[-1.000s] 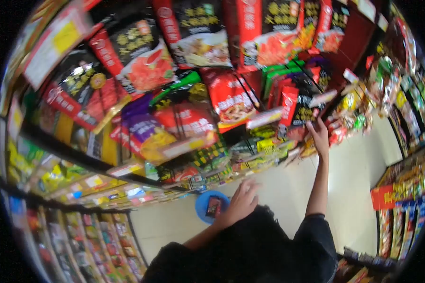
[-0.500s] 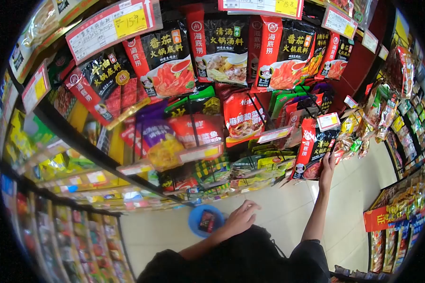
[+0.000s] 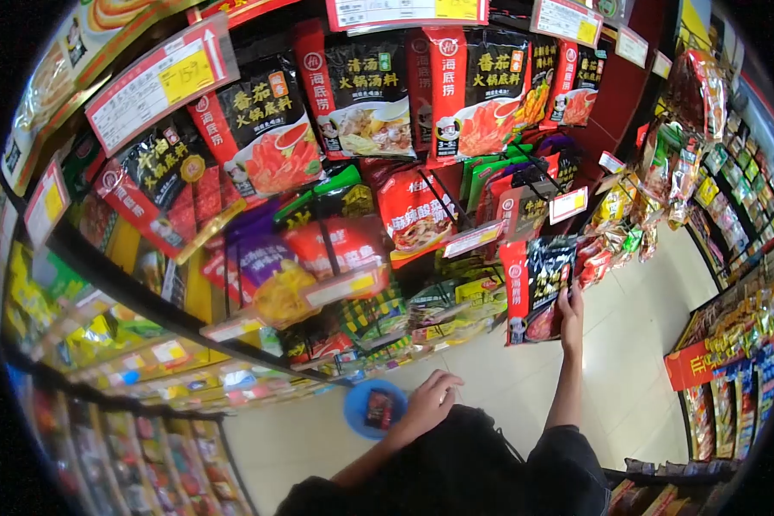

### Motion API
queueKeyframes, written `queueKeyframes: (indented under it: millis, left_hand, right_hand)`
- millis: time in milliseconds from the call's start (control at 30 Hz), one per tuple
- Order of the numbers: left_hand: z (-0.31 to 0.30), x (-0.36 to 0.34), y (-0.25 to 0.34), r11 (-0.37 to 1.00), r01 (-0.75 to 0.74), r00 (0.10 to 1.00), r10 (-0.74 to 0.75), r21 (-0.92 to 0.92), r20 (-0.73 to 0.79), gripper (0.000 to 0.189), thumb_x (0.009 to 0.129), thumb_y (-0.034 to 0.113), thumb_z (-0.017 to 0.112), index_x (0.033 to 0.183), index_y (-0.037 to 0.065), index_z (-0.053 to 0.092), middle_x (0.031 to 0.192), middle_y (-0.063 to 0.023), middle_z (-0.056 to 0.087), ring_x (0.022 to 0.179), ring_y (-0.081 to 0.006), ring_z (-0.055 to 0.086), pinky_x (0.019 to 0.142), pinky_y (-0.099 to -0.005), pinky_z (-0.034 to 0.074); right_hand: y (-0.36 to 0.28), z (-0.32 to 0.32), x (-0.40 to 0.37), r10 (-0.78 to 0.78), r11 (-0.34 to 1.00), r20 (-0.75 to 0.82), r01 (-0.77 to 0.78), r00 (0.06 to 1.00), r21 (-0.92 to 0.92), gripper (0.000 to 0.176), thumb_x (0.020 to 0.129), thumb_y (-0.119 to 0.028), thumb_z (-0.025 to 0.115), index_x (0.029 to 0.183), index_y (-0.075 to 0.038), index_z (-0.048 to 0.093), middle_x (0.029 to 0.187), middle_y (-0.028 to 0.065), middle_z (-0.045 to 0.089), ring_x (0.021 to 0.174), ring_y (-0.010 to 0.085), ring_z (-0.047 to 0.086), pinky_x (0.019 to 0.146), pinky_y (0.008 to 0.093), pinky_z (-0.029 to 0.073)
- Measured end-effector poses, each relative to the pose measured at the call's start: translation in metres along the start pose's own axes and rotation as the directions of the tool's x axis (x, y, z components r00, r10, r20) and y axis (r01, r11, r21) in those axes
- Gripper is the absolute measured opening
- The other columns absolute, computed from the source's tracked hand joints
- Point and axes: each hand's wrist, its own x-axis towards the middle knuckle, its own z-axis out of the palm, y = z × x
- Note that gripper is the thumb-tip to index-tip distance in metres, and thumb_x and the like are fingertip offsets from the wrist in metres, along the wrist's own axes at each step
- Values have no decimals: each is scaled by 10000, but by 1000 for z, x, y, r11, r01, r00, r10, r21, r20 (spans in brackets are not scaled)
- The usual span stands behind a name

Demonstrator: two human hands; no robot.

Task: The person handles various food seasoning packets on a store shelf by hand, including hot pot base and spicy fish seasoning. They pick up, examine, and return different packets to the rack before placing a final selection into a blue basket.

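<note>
My right hand (image 3: 571, 316) grips the right edge of a hot pot seasoning packet (image 3: 539, 288), black with a red left side and Chinese lettering. The packet is upright, just below a price tag (image 3: 568, 205) at the right end of the shelf. My fingers behind it are hidden. My left hand (image 3: 432, 402) is in front of my body, holding nothing, its fingers loosely bent and apart. Near it, a blue basin or basket (image 3: 353, 409) stands on the floor with a dark red packet (image 3: 378, 408) inside.
Similar seasoning packets (image 3: 365, 103) line the upper shelf, with red and purple pouches (image 3: 417, 215) below. Small bags (image 3: 654, 193) hang at the shelf's right end. Other stocked shelves (image 3: 731, 370) rise on the right and at the lower left (image 3: 138, 447). Pale floor tiles (image 3: 628, 361) lie between.
The packet in my right hand has come down and away from the price tag that overlapped its top. The view has shifted slightly. My left hand stays near my body.
</note>
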Motion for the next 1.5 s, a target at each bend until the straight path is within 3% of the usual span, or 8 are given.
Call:
queueKeyframes:
  millis: [367,500,633,767,867,1067,1300,1500]
  left_hand:
    - [-81,55,136,964,-251,897,265,86,-352,334,843,91,752,1132,-36,643,1021,-156,682,972,-240,668,898,-346,514]
    - [-74,50,109,986,-80,955,34,-145,-296,434,821,130,799,1183,-43,634,1081,-118,694,1015,-168,646,925,-324,497]
    - [-89,29,91,983,-68,886,-20,-172,-463,227,832,54,760,1042,-21,715,932,-102,739,841,-141,693,772,-275,534]
    - [-92,5,78,988,-129,934,92,-86,-345,180,796,-9,747,975,11,746,924,-115,741,778,-201,704,706,-282,534]
    - [-88,-8,90,994,-99,937,105,35,-334,190,792,-14,752,976,34,754,901,-115,737,765,-205,699,676,-290,536]
    - [-94,-34,90,997,67,920,-80,-45,-384,198,810,-8,716,1001,31,754,947,-120,727,830,-189,703,747,-278,551]
    - [-99,-41,84,993,92,911,-116,-80,-395,207,782,-23,738,984,20,752,971,-124,733,861,-199,705,771,-291,554]
    - [-97,-35,84,999,30,919,-34,-17,-393,220,749,-30,759,963,26,760,907,-110,736,818,-203,709,741,-290,556]
  right_hand:
    - [-87,16,-96,187,968,456,-83,870,-237,234,995,-197,579,1162,-35,605,839,12,628,792,86,552,741,274,462]
    - [-106,54,-103,128,960,524,26,842,-278,269,999,-230,588,1190,-41,592,806,115,686,729,167,656,694,319,506]
    - [-152,53,-64,-16,901,820,364,573,-237,328,985,-253,589,1242,-48,589,1206,170,662,1052,287,669,876,388,527]
    - [-237,75,22,-475,843,381,534,794,-62,351,959,-197,625,1259,-17,590,1171,82,597,1120,184,575,973,324,450]
    - [-283,113,122,-669,730,235,683,705,30,475,1002,-254,619,1398,-30,481,1314,87,576,1240,196,532,1029,340,422]
    - [-301,180,208,-592,779,227,621,773,-84,823,810,-472,818,1373,15,467,1222,136,617,1087,202,604,936,331,476]
    - [-290,181,221,-519,825,214,550,828,-129,629,809,-406,840,1177,18,556,965,17,569,871,119,545,803,293,460]
    - [-294,139,203,-399,831,353,171,846,529,163,987,-232,637,1045,-83,603,888,-13,584,792,102,486,779,254,382]
